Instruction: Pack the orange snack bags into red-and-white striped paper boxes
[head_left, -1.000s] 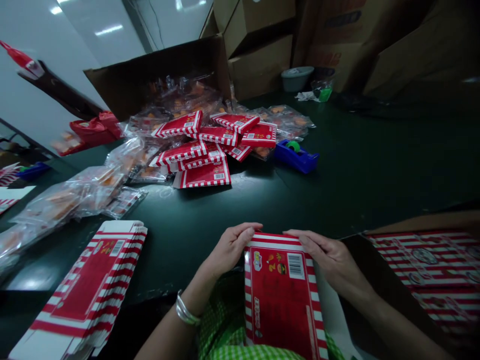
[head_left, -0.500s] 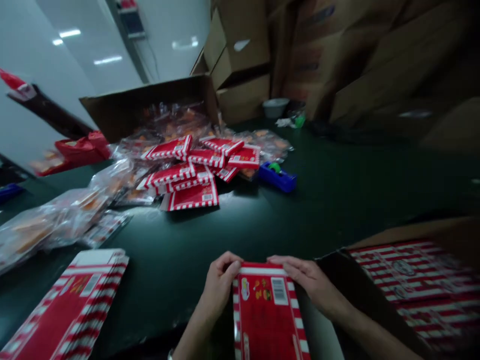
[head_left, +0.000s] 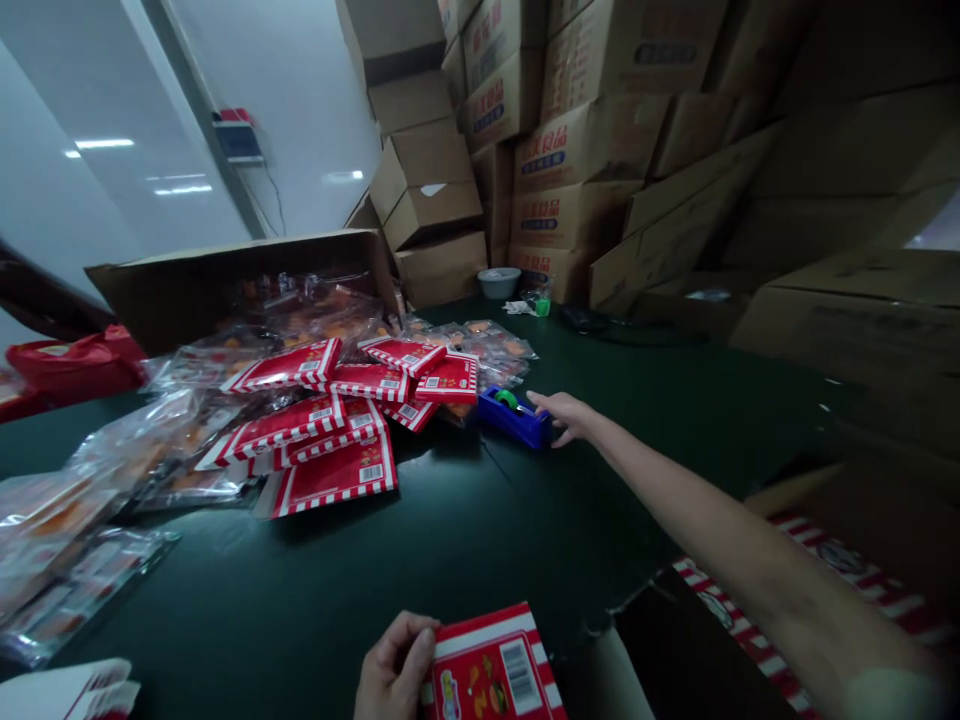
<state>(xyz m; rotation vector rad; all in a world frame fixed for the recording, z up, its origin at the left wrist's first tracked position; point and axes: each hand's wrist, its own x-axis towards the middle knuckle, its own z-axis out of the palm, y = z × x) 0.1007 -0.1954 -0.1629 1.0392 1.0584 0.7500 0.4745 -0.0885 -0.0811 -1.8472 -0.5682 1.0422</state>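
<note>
My left hand (head_left: 396, 668) grips the upper left corner of a red and white striped box (head_left: 491, 665) at the bottom centre, thumb on its front. My right hand (head_left: 568, 415) reaches out over the table, its fingers at the right end of a blue tape dispenser (head_left: 517, 415) with a green roll; whether they grip it is hard to tell. Left of the dispenser lies a pile of red striped boxes (head_left: 322, 465) on clear bags of orange pieces (head_left: 311, 315).
Flat cartons (head_left: 71, 690) lie at the lower left. An open carton (head_left: 637, 635) with striped boxes is at the lower right. Behind the dark green table (head_left: 315, 580) stand a grey bowl (head_left: 499, 282) and stacked brown cartons (head_left: 574, 150).
My right hand has let go of the striped box and moved up and forward to the tape dispenser. My left hand still holds the box. The view has shifted.
</note>
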